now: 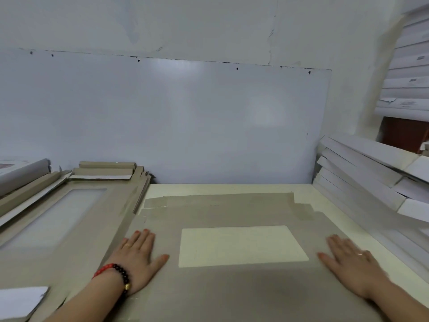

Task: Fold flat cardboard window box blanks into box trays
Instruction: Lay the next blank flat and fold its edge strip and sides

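Head view: grey cardboard window box blank (232,212) lying flat on pale table (232,188), filling the centre toward 6 o'clock, rectangular window cutout (241,246) showing table surface through it. Left hand (137,256) at 8 o'clock of the cutout, palm down on the board, fingers (145,235) straight and spread, pressing, gripping nothing; beaded bracelet (116,273) on its wrist. Right hand (348,259) at 4 o'clock of the cutout, likewise flat, extended, nothing held. Stack of similar windowed blanks (69,217) at 9 o'clock, touching the working blank's left edge. Pile of white folded trays (371,173) leaning at 3 o'clock, near the blank's right side. Side flaps (301,211) at 12 to 1 o'clock unfolded, no wall raised yet. Likely light, thin, stiff across panels yet ready to bend along creases; weakest around the cutout frame, prone to buckling there. Best taken by outer flap edges, thumbs at the crease, palms kept off the window border.
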`<state>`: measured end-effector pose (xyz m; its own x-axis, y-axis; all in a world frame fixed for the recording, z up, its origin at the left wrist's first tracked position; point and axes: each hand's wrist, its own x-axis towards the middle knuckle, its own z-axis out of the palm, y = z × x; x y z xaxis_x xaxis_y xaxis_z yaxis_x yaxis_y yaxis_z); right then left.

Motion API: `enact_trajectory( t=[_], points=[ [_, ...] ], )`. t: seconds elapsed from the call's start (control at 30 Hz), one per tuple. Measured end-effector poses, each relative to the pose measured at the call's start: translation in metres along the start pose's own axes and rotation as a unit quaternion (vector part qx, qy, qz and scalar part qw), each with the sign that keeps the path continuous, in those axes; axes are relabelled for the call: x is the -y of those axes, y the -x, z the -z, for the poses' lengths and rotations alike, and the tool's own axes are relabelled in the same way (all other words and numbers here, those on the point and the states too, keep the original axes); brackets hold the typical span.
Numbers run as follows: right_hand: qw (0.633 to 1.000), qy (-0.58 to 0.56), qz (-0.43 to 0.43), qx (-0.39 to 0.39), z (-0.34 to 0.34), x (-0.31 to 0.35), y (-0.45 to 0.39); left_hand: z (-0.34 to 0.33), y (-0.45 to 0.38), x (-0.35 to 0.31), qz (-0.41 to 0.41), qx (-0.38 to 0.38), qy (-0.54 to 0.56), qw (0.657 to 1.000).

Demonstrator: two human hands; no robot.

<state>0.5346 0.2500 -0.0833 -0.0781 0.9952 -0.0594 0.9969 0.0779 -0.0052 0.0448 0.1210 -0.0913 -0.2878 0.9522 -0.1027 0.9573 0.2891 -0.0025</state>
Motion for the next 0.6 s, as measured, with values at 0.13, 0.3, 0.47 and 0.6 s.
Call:
enact_trajectory(
  t=[0.13, 0.3, 0.47, 0.6],
  points=[
    [0.993, 0.009, -0.110, -0.028, -0.005, -0.043, 0.001, 0.004, 0.002, 0.000, 0.016, 0.003, 0.004, 1.000],
    [0.990, 0.005, -0.136, -0.040, -0.008, -0.058, 0.013, 0.002, 0.021, -0.005, 0.003, 0.012, -0.004, 1.000],
    [0.978, 0.190, -0.084, -0.009, 0.009, -0.053, 0.025, 0.016, 0.050, -0.011, -0.035, 0.033, -0.018, 0.999],
    [0.968, 0.216, 0.087, 0.096, 0.052, 0.013, 0.038, 0.053, 0.052, -0.031, -0.070, 0.067, -0.056, 0.994]
  ],
)
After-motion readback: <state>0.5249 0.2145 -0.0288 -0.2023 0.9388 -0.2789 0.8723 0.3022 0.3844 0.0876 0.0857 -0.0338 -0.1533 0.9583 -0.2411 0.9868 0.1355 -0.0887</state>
